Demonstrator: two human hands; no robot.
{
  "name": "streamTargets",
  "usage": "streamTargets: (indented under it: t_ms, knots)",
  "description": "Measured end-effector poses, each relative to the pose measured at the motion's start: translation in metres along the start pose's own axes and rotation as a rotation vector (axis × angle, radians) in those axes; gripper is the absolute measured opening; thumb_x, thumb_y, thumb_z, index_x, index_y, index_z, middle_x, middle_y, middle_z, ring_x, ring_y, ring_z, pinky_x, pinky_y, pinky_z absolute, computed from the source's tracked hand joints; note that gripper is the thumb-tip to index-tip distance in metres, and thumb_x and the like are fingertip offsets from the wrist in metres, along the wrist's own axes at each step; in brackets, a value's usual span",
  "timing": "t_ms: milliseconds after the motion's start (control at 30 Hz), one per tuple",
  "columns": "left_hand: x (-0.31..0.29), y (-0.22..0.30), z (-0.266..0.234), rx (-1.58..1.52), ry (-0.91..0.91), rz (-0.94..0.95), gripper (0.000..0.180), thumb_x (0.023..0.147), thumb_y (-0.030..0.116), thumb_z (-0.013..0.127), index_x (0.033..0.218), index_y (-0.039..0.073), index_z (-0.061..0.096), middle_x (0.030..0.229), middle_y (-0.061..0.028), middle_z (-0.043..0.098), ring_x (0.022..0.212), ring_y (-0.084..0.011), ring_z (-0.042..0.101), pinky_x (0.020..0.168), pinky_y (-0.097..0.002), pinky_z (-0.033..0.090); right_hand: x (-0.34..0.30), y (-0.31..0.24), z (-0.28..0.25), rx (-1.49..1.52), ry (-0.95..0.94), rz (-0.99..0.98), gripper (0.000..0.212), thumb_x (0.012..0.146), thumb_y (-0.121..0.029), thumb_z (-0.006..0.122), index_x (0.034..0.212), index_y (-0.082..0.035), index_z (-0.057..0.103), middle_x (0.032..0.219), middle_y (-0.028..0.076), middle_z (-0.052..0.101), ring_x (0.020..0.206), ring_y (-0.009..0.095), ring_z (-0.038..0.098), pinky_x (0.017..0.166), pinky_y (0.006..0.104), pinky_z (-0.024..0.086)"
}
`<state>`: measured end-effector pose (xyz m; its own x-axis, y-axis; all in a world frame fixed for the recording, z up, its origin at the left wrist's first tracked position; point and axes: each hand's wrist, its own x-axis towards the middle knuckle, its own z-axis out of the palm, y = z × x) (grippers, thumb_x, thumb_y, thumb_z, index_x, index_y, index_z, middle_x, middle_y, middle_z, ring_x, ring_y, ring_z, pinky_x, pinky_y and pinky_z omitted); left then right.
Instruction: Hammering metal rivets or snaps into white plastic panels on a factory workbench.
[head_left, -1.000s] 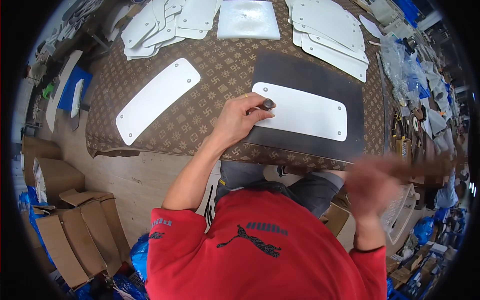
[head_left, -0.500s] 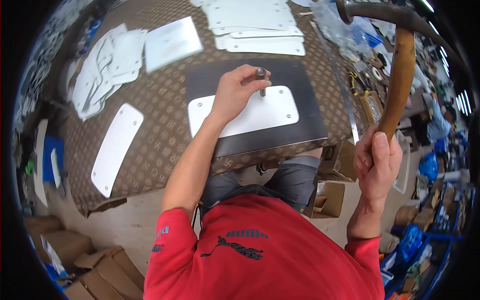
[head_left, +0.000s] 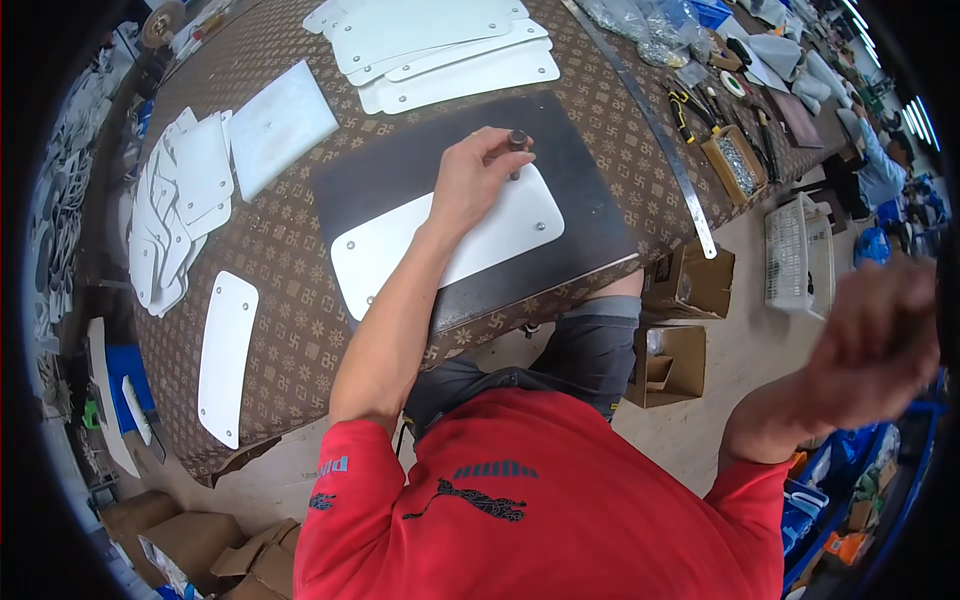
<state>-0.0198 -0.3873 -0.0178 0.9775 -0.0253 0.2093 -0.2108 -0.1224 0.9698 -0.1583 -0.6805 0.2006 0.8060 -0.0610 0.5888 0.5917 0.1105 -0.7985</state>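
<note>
Left hand (head_left: 478, 180) was pinched shut on a short dark punch (head_left: 517, 142), held upright with its tip at the far right corner of the white plate (head_left: 450, 240). Palm and wrist pressed on the plate, pinning it. Right hand (head_left: 868, 345) was raised well off to the side, blurred; cannot tell whether it was closed or what it held.

To do this step well, my read: keep the punch square to the plate, not leaning, fingers low on the shank and clear of the top end, palm weight kept on so the plate can't skate on the mat. Any blow should land dead centre on the punch head; an off-axis hit would likely kick it sideways into the thumb.

The plate was a flat, thin white rounded rectangle with small round studs or holes near its corners; 4 showed, and the sleeve-side arm hid part of the middle. It lay diagonally on a dark mat (head_left: 590, 215) at the near edge of the brown patterned table (head_left: 300, 260).

Further out: a stack of similar white plates (head_left: 440, 45) beyond the mat, 1 loose plate (head_left: 226, 355) to the left, and a long metal ruler (head_left: 668, 165) to the right.
</note>
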Motion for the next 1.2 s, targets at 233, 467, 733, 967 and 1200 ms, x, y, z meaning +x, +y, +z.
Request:
streamTargets:
  t_ms: [233, 467, 733, 967, 1200]
  knots:
    - [-0.006, -0.001, -0.005, 0.222, 0.024, 0.019, 0.017, 0.089, 0.007, 0.073, 0.105, 0.002, 0.073, 0.086, -0.0026, 0.068, 0.080, -0.0114, 0.064, 0.078, -0.0262, 0.050, -0.042, 0.134, 0.020, -1.085, -0.515, 0.121, 0.027, 0.104, -0.026, 0.055, 0.082, -0.011, 0.053, 0.066, -0.003, 0.046, 0.056, 0.009, 0.045, 0.049, 0.0291, 0.034]
    - [-0.010, 0.016, -0.007, -0.046, -0.018, 0.057, 0.017, 0.088, 0.008, 0.074, 0.103, 0.000, 0.073, 0.091, -0.0061, 0.069, 0.079, -0.0141, 0.066, 0.075, -0.0284, 0.052, -0.047, 0.080, 0.020, -0.524, -0.164, 0.794, 0.030, 0.104, -0.029, 0.057, 0.083, -0.008, 0.052, 0.063, -0.006, 0.044, 0.052, 0.003, 0.039, 0.047, 0.0226, 0.028]
    - [-0.046, 0.018, 0.008, -0.121, -0.172, -0.098, 0.017, 0.090, 0.003, 0.070, 0.106, 0.000, 0.073, 0.099, -0.0046, 0.070, 0.088, -0.0134, 0.067, 0.080, -0.0283, 0.053, -0.030, 0.019, 0.027, -0.543, 0.100, 0.380, 0.037, 0.103, -0.038, 0.054, 0.084, -0.007, 0.051, 0.057, -0.005, 0.040, 0.044, 0.003, 0.034, 0.041, 0.0214, 0.021]
    - [-0.047, 0.020, 0.025, -0.086, -0.203, -0.012, 0.015, 0.090, 0.002, 0.069, 0.104, 0.000, 0.073, 0.101, -0.0061, 0.069, 0.091, -0.0149, 0.067, 0.083, -0.0292, 0.054, -0.042, 0.020, -0.033, -0.593, -0.228, -0.166, 0.036, 0.105, -0.038, 0.049, 0.085, -0.009, 0.055, 0.057, -0.003, 0.039, 0.044, 0.006, 0.033, 0.042, 0.0235, 0.026]
    - [-0.049, 0.006, 0.023, 0.052, -0.118, 0.169, 0.015, 0.092, 0.011, 0.069, 0.102, 0.000, 0.070, 0.094, -0.0112, 0.066, 0.083, -0.0185, 0.066, 0.073, -0.0323, 0.054, -0.086, 0.076, 0.014, -0.682, -0.142, 0.900, 0.028, 0.103, -0.030, 0.059, 0.086, -0.008, 0.057, 0.063, -0.006, 0.046, 0.052, 0.003, 0.041, 0.046, 0.0252, 0.031]
